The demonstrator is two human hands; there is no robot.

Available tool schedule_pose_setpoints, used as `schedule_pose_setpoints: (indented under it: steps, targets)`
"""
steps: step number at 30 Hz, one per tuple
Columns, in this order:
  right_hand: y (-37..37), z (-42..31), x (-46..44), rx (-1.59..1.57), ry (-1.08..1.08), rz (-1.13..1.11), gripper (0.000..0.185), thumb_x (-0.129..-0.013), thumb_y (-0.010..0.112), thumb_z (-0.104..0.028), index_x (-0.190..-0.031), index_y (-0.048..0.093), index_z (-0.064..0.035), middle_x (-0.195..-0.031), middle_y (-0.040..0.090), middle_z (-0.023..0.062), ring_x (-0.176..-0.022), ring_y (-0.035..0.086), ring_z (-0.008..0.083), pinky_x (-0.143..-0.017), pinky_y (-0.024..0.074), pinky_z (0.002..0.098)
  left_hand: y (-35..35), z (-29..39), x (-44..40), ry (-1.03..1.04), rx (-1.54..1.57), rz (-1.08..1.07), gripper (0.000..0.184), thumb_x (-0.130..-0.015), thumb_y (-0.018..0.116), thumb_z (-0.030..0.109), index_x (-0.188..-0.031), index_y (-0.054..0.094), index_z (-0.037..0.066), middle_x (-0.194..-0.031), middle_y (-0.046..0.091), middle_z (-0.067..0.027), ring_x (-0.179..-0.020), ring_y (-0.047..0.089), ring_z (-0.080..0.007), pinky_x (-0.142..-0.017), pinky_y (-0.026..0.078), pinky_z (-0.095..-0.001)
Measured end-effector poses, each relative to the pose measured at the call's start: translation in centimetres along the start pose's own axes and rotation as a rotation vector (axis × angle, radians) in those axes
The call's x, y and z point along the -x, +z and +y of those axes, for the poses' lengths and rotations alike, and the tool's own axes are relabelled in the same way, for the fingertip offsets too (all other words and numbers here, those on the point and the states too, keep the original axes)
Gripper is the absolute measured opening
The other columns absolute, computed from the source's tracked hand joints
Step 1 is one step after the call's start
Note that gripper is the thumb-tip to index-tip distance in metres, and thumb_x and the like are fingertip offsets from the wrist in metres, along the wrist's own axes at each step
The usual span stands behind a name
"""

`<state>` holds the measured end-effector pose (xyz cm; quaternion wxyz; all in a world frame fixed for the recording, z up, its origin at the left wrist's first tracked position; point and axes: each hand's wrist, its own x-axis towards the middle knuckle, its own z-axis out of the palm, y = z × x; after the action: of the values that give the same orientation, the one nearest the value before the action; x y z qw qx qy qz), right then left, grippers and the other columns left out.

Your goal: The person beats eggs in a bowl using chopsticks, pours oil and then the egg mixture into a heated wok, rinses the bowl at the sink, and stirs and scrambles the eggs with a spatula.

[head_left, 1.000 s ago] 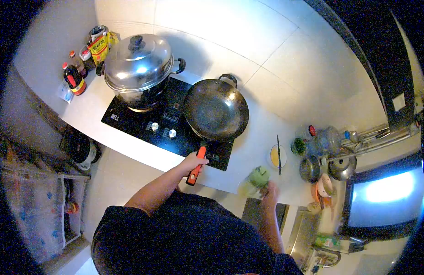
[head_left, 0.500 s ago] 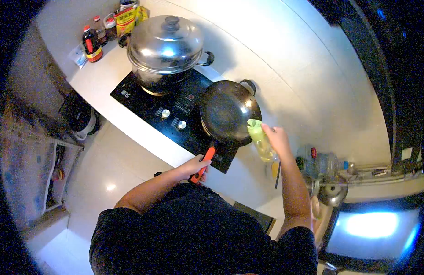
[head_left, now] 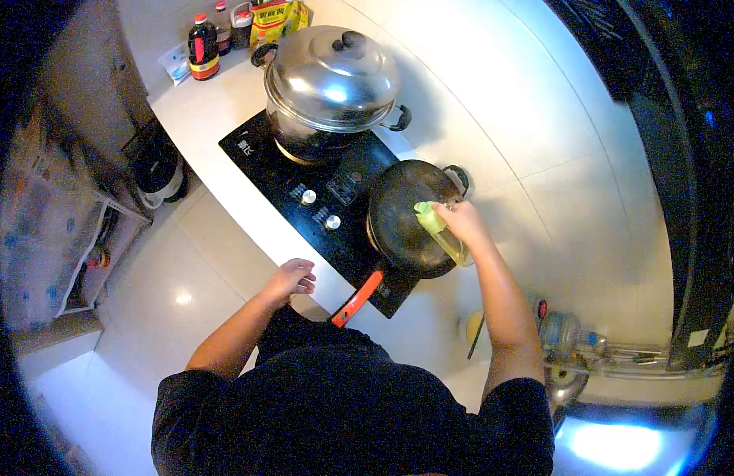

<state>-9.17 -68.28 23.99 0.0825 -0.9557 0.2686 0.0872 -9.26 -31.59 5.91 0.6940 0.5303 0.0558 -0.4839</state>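
Observation:
My right hand (head_left: 463, 222) is closed around an oil bottle (head_left: 449, 239) with a light green spout and a see-through body holding yellowish liquid. The bottle is tilted over the right side of a dark wok (head_left: 407, 208), spout toward the pan's middle. Whether liquid is flowing out cannot be made out. The wok sits on the black cooktop (head_left: 284, 176), its orange handle (head_left: 357, 299) pointing back toward my body. To the left of that handle, my left hand (head_left: 292, 279) hovers near the counter edge, holding nothing, fingers loosely bent and open.
A large lidded steel pot (head_left: 331, 87) occupies the other burner. Several items, among them a dark sauce bottle (head_left: 203, 47) and a yellow bag (head_left: 278, 17), stand at the counter's far left. A black bin-like object (head_left: 157, 166) is on the floor. Clear containers (head_left: 561, 333) stand at right.
My left hand has let go of the wok handle and moved left. My right hand has brought the bottle farther over the wok and tilted it more. The camera view has shifted.

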Motion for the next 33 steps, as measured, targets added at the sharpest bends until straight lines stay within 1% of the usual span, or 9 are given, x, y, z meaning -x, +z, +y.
schedule_pose_setpoints:
  steps: [3, 6, 9, 15, 16, 20, 23, 29, 33]
  targets:
    - [2.0, 1.2, -2.5, -0.023, -0.072, 0.025, 0.055, -0.072, 0.056, -0.051, -0.07, 0.064, 0.0032, -0.07, 0.061, 0.0231, -0.07, 0.061, 0.0348, -0.065, 0.0471, 0.0392, -1.4, -0.5, 0.6, 0.036, 0.031, 0.069, 0.03, -0.088, 0.05, 0.021, -0.109, 0.047, 0.001, -0.088, 0.055, -0.0133, -0.07, 0.057, -0.0206, -0.065, 0.052, -0.031]
    - [1.8, 1.0, -3.3, -0.021, -0.065, -0.011, 0.056, -0.072, 0.056, -0.05, -0.069, 0.063, 0.005, -0.067, 0.06, 0.0239, -0.068, 0.061, 0.035, -0.064, 0.0473, 0.0393, -2.0, -0.5, 0.9, 0.059, 0.063, 0.129, 0.029, -0.088, 0.048, 0.022, -0.108, 0.048, 0.0, -0.088, 0.055, -0.0133, -0.072, 0.057, -0.0207, -0.064, 0.051, -0.0304]
    - [1.2, 0.6, -3.5, 0.0, -0.047, 0.04, 0.058, -0.072, 0.056, -0.051, -0.069, 0.062, 0.0065, -0.065, 0.059, 0.0249, -0.066, 0.061, 0.036, -0.064, 0.0471, 0.0407, -2.2, -0.9, 0.7, 0.058, 0.085, 0.162, 0.029, -0.089, 0.048, 0.022, -0.108, 0.048, 0.0, -0.087, 0.055, -0.0132, -0.072, 0.057, -0.0207, -0.064, 0.051, -0.0304]
    - [0.8, 1.9, -5.3, -0.007, -0.009, 0.122, 0.063, -0.073, 0.053, -0.055, -0.074, 0.063, 0.0079, -0.073, 0.059, 0.0275, -0.075, 0.06, 0.0389, -0.069, 0.0465, 0.0424, -2.2, -0.6, 0.6, 0.079, 0.079, 0.151, 0.029, -0.089, 0.049, 0.021, -0.107, 0.049, 0.0, -0.086, 0.055, -0.0129, -0.071, 0.057, -0.0198, -0.063, 0.051, -0.0301]
    - [0.9, 2.7, -6.1, 0.005, 0.041, 0.078, 0.067, -0.074, 0.05, -0.058, -0.076, 0.063, 0.0078, -0.079, 0.059, 0.0293, -0.08, 0.059, 0.04, -0.073, 0.0456, 0.0433, -2.3, -0.6, 0.5, 0.081, 0.07, 0.149, 0.028, -0.089, 0.048, 0.021, -0.107, 0.049, 0.0, -0.086, 0.055, -0.0129, -0.071, 0.057, -0.0197, -0.063, 0.051, -0.0299]
    - [1.5, 5.4, -8.3, 0.045, 0.064, 0.127, 0.072, -0.075, 0.045, -0.062, -0.08, 0.063, 0.0079, -0.082, 0.058, 0.0311, -0.085, 0.058, 0.041, -0.078, 0.0434, 0.0439, -2.4, -0.5, 0.3, 0.086, 0.048, 0.157, 0.028, -0.089, 0.048, 0.02, -0.107, 0.049, 0.0, -0.085, 0.055, -0.0126, -0.071, 0.057, -0.0192, -0.064, 0.051, -0.0295]
    - [-0.8, 3.7, -7.0, 0.027, 0.095, 0.099, 0.072, -0.076, 0.044, -0.062, -0.082, 0.062, 0.0081, -0.085, 0.057, 0.0312, -0.088, 0.057, 0.0409, -0.079, 0.0431, 0.0437, -2.5, -0.5, 0.4, 0.08, 0.058, 0.159, 0.027, -0.089, 0.048, 0.019, -0.107, 0.049, 0.0, -0.085, 0.055, -0.0126, -0.071, 0.057, -0.0194, -0.064, 0.051, -0.0297]
    - [-1.5, 2.0, -6.9, 0.049, 0.093, 0.106, 0.071, -0.076, 0.045, -0.06, -0.084, 0.062, 0.0091, -0.086, 0.057, 0.0313, -0.088, 0.057, 0.0417, -0.079, 0.0437, 0.0439, -2.6, -0.6, 0.7, 0.064, 0.073, 0.169, 0.026, -0.089, 0.047, 0.018, -0.108, 0.048, -0.001, -0.086, 0.055, -0.0125, -0.072, 0.057, -0.0197, -0.065, 0.051, -0.0298]
    - [0.1, 2.0, -7.4, 0.068, 0.015, 0.084, 0.069, -0.077, 0.047, -0.058, -0.081, 0.062, 0.0094, -0.084, 0.058, 0.0305, -0.086, 0.058, 0.0409, -0.077, 0.0445, 0.0436, -2.5, -0.3, 1.0, 0.053, 0.058, 0.174, 0.027, -0.089, 0.046, 0.017, -0.108, 0.048, -0.001, -0.087, 0.055, -0.0126, -0.072, 0.057, -0.0198, -0.065, 0.051, -0.0297]
